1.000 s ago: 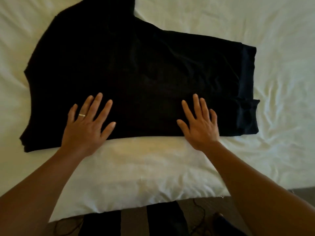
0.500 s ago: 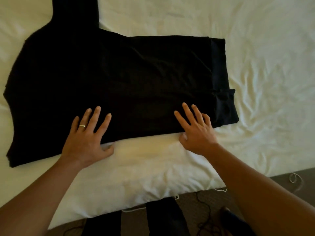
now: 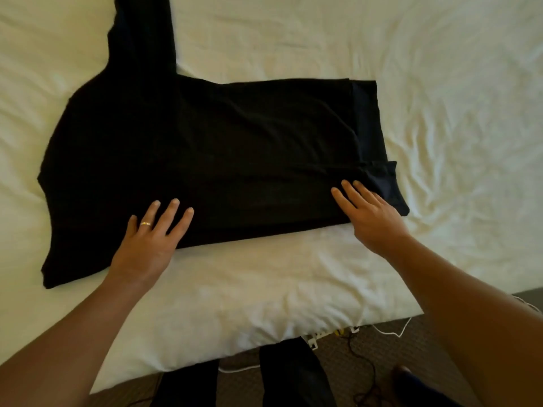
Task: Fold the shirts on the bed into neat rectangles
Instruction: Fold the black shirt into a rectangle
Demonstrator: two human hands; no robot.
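One black shirt (image 3: 205,160) lies spread on the white bed (image 3: 440,83), body running left to right, hem end to the right, one sleeve (image 3: 141,33) pointing away toward the far side. Near long edge already looks folded over; hem shows a doubled layer at right. Fabric judged light, thin, limp: no stiffness, will sag and crease if lifted by one point, likely drags over the sheet rather than sliding clean. Left hand (image 3: 147,242) rests flat on the near edge, fingers (image 3: 173,210) straight and spread, a ring on one; holds nothing. Right hand (image 3: 370,218) lies flat near the hem corner, fingers straight and close together, also gripping nothing. Best hold, by judgement: pinch both ends of one edge so the fold line stays straight. Room: wide open sheet to the right and far side; near edge of the bed is close below the hands, with floor and cables (image 3: 364,374) beyond.
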